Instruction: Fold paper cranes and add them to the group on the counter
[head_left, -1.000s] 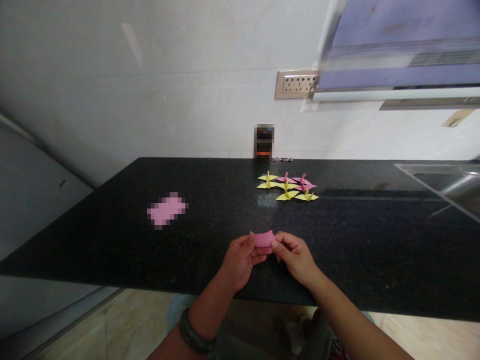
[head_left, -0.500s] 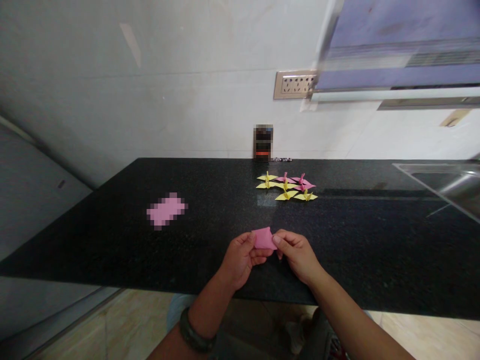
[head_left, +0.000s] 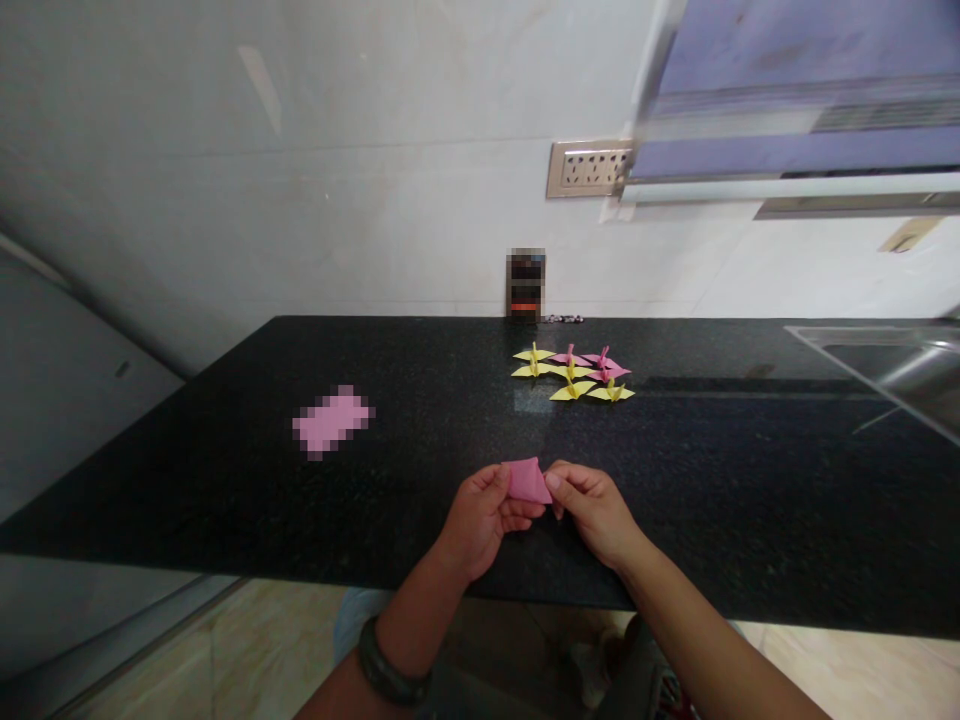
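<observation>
A small piece of folded pink paper (head_left: 528, 481) is held between my two hands, just above the front part of the dark countertop (head_left: 420, 450). My left hand (head_left: 484, 515) pinches its left side, thumb on top and fingers beneath. At the right corner, the thumb and forefinger of my right hand (head_left: 592, 505) are closed on the paper's edge. Beyond my hands stand several folded paper cranes, yellow ones (head_left: 574, 390) and pink ones (head_left: 604, 357), grouped close together.
On the left of the countertop lies a blurred-out pink item (head_left: 332, 422). A pixelated dark upright object (head_left: 526, 285) leans at the wall beside a beaded strand (head_left: 564, 319). A metal sink (head_left: 892, 370) is set in at the right. Wall sockets (head_left: 591, 168) are above.
The pink paper's right side has changed shape, from a near rectangle to a slanted point at the lower right. Both hands stay almost in place.
</observation>
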